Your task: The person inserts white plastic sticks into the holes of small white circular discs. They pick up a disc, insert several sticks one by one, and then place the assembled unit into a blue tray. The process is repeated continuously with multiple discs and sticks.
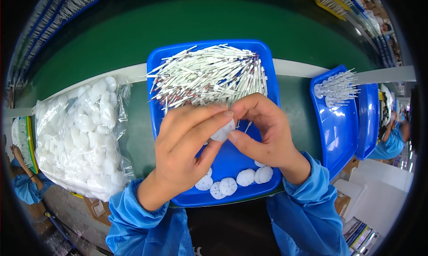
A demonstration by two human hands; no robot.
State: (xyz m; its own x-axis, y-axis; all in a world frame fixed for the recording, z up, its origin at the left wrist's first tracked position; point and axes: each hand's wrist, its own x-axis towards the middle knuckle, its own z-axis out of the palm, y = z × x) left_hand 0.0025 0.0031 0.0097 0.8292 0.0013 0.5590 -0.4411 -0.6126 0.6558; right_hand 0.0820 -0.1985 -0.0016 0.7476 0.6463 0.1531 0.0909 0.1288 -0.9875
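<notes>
Above the blue tray (178, 200) my two hands meet around a white plastic disc (221, 132). My left hand (180, 142) has its fingers closed on the disc from the left. The thumb and forefinger of my right hand (266, 133) pinch its right edge. Whether a thin stick is also between the fingers is hidden. At the tray's far end lies a heap of thin white sticks (209, 73) with some dark reddish parts. Several loose white discs with small holes (228, 186) lie along the tray's near edge, partly behind my hands.
To the left rests a transparent bag (80, 135) full of white discs. At right, another blue tray (332, 131) holds a cluster of white sticks with discs (338, 87). Beyond is a green surface (200, 19). People in blue sleeves work at both sides.
</notes>
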